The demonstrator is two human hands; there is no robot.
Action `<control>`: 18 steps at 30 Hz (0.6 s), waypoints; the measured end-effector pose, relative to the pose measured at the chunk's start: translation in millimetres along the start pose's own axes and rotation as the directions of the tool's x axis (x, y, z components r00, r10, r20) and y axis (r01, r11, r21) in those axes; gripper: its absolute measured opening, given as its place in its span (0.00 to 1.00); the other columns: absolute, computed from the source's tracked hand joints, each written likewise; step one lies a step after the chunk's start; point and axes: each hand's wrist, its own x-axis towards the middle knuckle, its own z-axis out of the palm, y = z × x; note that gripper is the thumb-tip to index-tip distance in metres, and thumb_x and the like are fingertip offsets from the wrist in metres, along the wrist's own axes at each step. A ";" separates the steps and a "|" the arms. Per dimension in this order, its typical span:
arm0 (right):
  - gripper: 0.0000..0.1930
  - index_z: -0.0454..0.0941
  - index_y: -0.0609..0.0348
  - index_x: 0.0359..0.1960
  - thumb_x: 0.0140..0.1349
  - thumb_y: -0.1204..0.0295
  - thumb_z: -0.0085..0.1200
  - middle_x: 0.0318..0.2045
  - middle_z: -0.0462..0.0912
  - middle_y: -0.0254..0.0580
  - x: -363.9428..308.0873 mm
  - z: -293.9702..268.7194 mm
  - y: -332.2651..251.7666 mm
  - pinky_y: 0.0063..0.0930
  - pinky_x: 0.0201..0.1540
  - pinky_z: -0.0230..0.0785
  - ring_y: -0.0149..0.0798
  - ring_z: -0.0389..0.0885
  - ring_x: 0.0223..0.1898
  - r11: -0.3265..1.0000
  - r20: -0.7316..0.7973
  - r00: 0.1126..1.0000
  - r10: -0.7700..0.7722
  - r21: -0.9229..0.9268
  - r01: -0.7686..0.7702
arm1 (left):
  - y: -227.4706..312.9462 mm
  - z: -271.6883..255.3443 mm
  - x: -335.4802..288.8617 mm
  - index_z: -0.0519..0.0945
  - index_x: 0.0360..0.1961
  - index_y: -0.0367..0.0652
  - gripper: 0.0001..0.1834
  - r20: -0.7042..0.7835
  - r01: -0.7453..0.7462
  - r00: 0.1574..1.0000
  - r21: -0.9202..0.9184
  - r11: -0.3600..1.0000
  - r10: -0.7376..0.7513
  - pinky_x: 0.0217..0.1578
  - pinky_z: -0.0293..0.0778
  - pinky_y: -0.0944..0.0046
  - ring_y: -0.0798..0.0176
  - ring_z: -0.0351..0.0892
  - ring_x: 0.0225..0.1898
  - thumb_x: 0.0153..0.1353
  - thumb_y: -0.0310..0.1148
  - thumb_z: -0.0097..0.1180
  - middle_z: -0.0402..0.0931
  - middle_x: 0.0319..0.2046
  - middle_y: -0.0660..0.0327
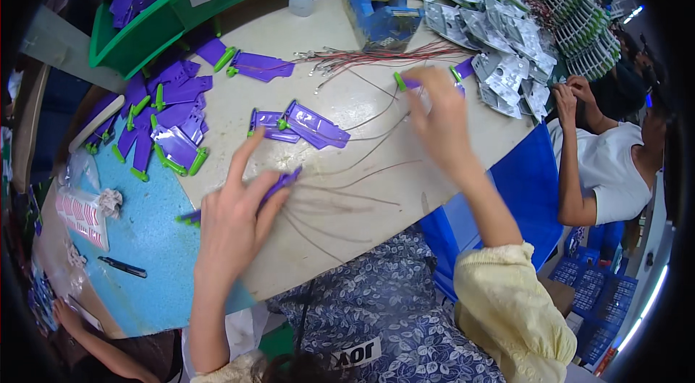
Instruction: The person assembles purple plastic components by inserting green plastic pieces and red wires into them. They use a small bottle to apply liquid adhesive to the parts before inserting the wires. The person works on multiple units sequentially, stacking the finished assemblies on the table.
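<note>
My left hand (232, 213), index finger stretched forward, grips a purple plastic part (287, 179) between thumb and fingers; thin wires, smeared by motion, trail from it to the right. Just beyond that fingertip lie two overlapping purple plates with green ends (316, 126), one with wires running right. My right hand (440, 119), slightly blurred, has its fingers curled on a purple part with a green tip (400, 82); the hand covers most of it. Beside its fingertips, a second purple part (465, 68) shows a green end. Red and dark wires (355, 57) lie bundled just past both hands.
Purple parts (177, 111) heap up at left beneath a green bin (137, 50). A dropper bottle (300, 1) and a blue tape dispenser (384, 24) stand at the back. Silvery metal plates (499, 43) pile up right. A black pen-like tool (121, 266) lies left. Co-workers sit either side.
</note>
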 end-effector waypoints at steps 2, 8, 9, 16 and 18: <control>0.15 0.82 0.68 0.45 0.54 0.83 0.58 0.40 0.80 0.53 5.1 -12.1 42.6 0.46 0.52 0.71 0.56 0.78 0.45 0.971 0.134 0.983 0.128 -0.220 -0.096 | -5.9 9.5 25.2 0.82 0.40 0.37 0.12 -0.032 -0.012 0.999 0.018 1.000 0.013 0.38 0.79 0.53 0.45 0.85 0.38 0.59 0.34 0.66 0.73 0.64 0.50; 0.15 0.83 0.65 0.44 0.53 0.80 0.63 0.40 0.78 0.51 12.6 -22.9 54.6 0.46 0.52 0.71 0.55 0.77 0.47 0.994 0.269 0.958 0.105 -0.060 -0.092 | -2.4 8.3 20.4 0.81 0.42 0.38 0.13 0.033 0.009 0.999 0.020 1.000 -0.010 0.39 0.79 0.51 0.43 0.85 0.39 0.59 0.32 0.66 0.77 0.61 0.55; 0.14 0.83 0.65 0.44 0.53 0.80 0.64 0.40 0.77 0.51 15.8 -24.3 55.7 0.45 0.52 0.71 0.54 0.77 0.47 0.995 0.287 0.956 0.061 -0.093 -0.036 | 1.3 7.0 11.4 0.81 0.42 0.38 0.12 0.060 0.033 0.998 0.004 0.999 -0.033 0.38 0.79 0.51 0.44 0.85 0.38 0.59 0.32 0.66 0.77 0.60 0.55; 0.08 0.85 0.63 0.34 0.52 0.77 0.69 0.41 0.86 0.46 60.6 -22.6 39.3 0.30 0.45 0.74 0.39 0.82 0.44 0.956 0.159 0.987 0.005 0.289 -0.051 | 1.5 8.9 -37.6 0.82 0.41 0.43 0.11 -0.060 -0.167 0.983 0.062 0.984 0.171 0.30 0.76 0.57 0.56 0.80 0.26 0.57 0.32 0.67 0.82 0.46 0.58; 0.06 0.86 0.64 0.33 0.55 0.76 0.68 0.41 0.87 0.43 60.8 -13.2 5.9 0.26 0.43 0.74 0.32 0.83 0.40 0.808 0.132 0.990 0.057 0.576 -0.123 | 3.0 9.6 -54.1 0.82 0.42 0.42 0.12 -0.029 -0.167 0.985 0.057 0.984 0.169 0.30 0.75 0.58 0.57 0.80 0.27 0.57 0.31 0.67 0.81 0.38 0.59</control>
